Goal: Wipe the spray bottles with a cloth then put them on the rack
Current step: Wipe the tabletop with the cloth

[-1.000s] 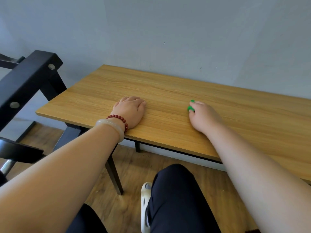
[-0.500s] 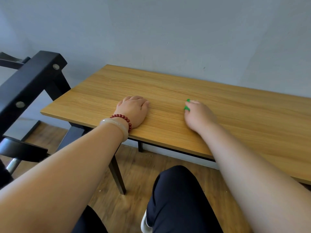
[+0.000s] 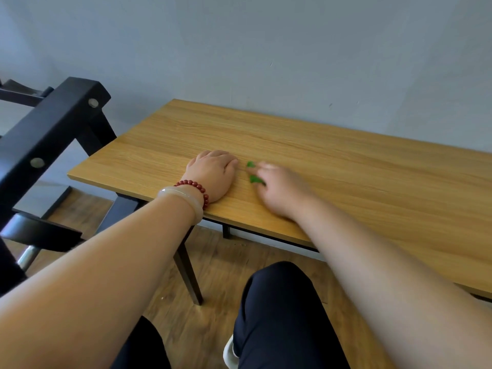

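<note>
No spray bottle and no cloth is in view. My left hand [image 3: 213, 174], with a red bead bracelet and a pale bangle at the wrist, rests palm down on the wooden table [image 3: 346, 177] near its front edge and holds nothing. My right hand [image 3: 279, 190] lies on the table just to the right of it, blurred, its fingers loosely bent. Small green spots show at its fingertips, and I cannot tell whether they are painted nails or something else. The black rack frame [image 3: 50, 129] stands off the table's left end.
A grey wall runs behind the table. A black seat [image 3: 40, 230] sits low on the left under the rack frame. Below the table edge are my dark-trousered knee [image 3: 282, 310], a white shoe [image 3: 229, 352] and a wooden floor.
My right hand has slid left across the table and now lies close beside my left hand. My left hand has stayed put. The view has shifted slightly.
</note>
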The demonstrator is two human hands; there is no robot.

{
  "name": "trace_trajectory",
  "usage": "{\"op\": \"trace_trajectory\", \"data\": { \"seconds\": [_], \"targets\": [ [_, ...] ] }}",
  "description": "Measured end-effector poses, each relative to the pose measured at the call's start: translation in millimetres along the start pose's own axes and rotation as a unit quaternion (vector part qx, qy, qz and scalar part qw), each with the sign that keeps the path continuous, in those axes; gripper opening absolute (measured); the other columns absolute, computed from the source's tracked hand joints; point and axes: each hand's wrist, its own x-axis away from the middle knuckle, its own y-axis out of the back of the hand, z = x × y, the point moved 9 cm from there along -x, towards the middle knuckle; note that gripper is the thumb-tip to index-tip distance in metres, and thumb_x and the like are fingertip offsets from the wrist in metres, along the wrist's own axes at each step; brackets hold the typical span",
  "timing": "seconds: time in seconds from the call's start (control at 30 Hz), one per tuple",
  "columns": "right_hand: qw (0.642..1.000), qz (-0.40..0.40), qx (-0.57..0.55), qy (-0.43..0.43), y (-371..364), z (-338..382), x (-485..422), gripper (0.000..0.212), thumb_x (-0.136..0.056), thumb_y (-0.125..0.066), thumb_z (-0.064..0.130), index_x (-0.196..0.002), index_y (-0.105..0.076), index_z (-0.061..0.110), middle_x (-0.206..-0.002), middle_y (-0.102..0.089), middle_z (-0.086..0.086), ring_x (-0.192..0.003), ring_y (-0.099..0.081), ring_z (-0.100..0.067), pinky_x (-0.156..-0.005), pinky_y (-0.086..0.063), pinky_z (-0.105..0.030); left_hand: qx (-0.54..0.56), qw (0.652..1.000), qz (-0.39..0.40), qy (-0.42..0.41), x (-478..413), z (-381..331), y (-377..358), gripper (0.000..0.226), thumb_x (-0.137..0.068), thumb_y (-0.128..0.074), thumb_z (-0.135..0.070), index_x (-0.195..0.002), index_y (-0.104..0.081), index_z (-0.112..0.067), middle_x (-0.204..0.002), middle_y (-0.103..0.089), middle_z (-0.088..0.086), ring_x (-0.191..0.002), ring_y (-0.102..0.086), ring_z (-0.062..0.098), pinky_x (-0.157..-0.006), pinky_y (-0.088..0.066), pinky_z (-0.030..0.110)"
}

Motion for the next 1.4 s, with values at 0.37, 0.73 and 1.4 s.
{"op": "trace_trajectory", "data": {
  "seconds": [0.37,0.73,1.4],
  "targets": [
    [0.994,-0.026,0.000,-0.104,18,-53,-27,0.050,-0.102,-0.042,0.020,-0.151,-0.035,0.011,-0.162,-0.022,-0.010,-0.149,-0.019,-0.024,-0.119,-0.013,-0.028,-0.012,1.000,0.025,-0.014,-6,8,8,0.042,-0.107,-0.031,-0.034,-0.144,-0.047,-0.023,-0.151,-0.045,-0.002,-0.141,-0.035,0.021,-0.115,-0.029,0.041],
    [0.999,0.001,0.027,-0.025,16,-44,-69,0.048,-0.103,-0.040,0.022,-0.151,-0.035,0.020,-0.161,-0.027,0.001,-0.148,-0.022,-0.015,-0.118,-0.017,-0.028,-0.046,0.991,0.091,-0.083,-33,40,11,0.044,-0.106,-0.030,-0.039,-0.150,-0.036,-0.035,-0.160,-0.028,-0.013,-0.149,-0.018,0.013,-0.122,-0.014,0.042],
    [0.990,0.070,0.011,0.120,-10,14,-83,0.050,-0.105,-0.040,0.019,-0.153,-0.029,0.023,-0.160,-0.024,0.007,-0.149,-0.016,-0.010,-0.120,-0.003,-0.026,-0.051,0.997,0.049,-0.027,-39,55,15,0.057,-0.102,-0.030,-0.053,-0.153,-0.032,-0.028,-0.162,-0.023,-0.007,-0.151,-0.012,0.016,-0.121,-0.010,0.040]
  ]
}}
